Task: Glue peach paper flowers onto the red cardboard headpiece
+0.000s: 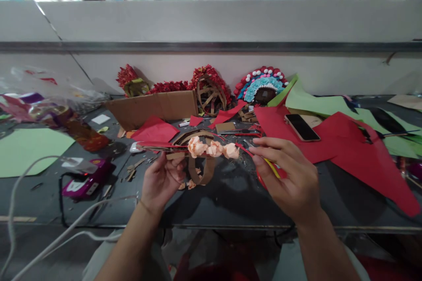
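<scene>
My left hand [166,178] is closed around the left side of a frame of bent cardboard strips [205,173], held above the table. A row of crumpled peach paper flowers [214,149] runs along the frame's near side. My right hand [290,175] is closed at the right of the flowers, with its thumb and fingers around a tool with yellow and red handles [273,167]. The tool's metal tip points toward the frame, but its exact kind is partly hidden by my fingers. A thin red strip [243,147] lies between the flowers and my right fingertips.
Red paper [349,140] and a phone [301,127] lie to the right. Flower-covered headpieces [263,83] lean on the back wall beside a cardboard piece [154,106]. At left are a purple power strip [89,180], white cables [82,217] and green paper [29,151].
</scene>
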A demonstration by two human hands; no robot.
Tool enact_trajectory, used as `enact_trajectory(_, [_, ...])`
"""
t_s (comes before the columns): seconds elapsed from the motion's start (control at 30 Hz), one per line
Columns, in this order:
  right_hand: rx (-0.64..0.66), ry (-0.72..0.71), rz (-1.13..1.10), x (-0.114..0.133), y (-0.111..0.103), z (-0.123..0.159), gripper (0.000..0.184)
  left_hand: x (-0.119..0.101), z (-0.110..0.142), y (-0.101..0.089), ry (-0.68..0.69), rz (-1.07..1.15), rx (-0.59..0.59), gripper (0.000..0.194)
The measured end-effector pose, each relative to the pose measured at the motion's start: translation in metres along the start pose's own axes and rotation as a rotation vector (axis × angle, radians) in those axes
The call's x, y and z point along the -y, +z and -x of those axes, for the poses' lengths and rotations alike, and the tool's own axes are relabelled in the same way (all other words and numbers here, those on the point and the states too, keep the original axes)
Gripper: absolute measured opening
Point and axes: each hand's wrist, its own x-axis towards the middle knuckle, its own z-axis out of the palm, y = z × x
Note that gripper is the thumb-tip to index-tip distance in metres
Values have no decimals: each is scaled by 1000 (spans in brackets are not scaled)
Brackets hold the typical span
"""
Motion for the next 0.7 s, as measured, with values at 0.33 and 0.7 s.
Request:
enact_trajectory(0.33, [282, 408, 231, -50, -20, 9, 24, -5, -2, -4, 52, -3, -46, 40])
enact_trajectory(0.7, [635, 1014, 476, -153, -14, 60, 42, 5, -1, 2, 62, -91, -56, 27])
